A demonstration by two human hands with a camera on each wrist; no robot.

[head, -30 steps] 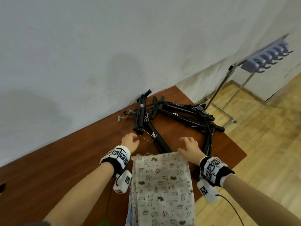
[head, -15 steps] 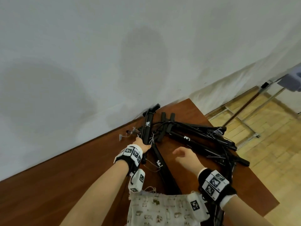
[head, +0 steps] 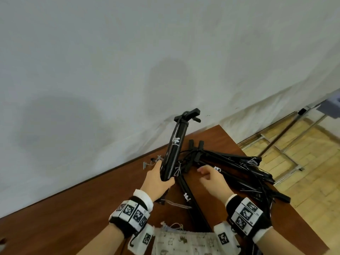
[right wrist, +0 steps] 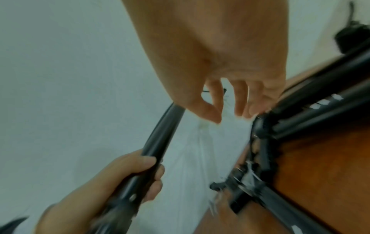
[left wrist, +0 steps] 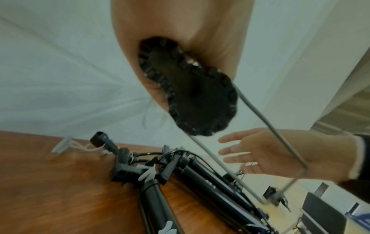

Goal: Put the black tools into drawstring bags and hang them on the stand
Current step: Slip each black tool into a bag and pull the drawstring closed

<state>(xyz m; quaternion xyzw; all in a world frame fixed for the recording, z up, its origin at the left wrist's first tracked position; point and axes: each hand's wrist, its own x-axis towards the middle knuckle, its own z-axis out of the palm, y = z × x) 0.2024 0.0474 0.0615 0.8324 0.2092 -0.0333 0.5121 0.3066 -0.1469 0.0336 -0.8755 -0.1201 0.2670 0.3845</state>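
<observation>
Left hand (head: 156, 181) is wrapped around the lower barrel of a black hand pump (head: 174, 144), tilting it up clear of the tool pile (head: 239, 168) just beyond the right hand (head: 214, 181), likely for bagging. Right hand hovers loose, holding nothing. Patterned drawstring bag (head: 184, 243) lies between the wrists; stand (head: 287, 133) is far right of the right hand.

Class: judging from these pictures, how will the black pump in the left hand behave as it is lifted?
The black pump probably stays rigid: its tube holds straight above the left hand. Gripped low, it may feel top-heavy. Its smooth barrel might slip.
</observation>
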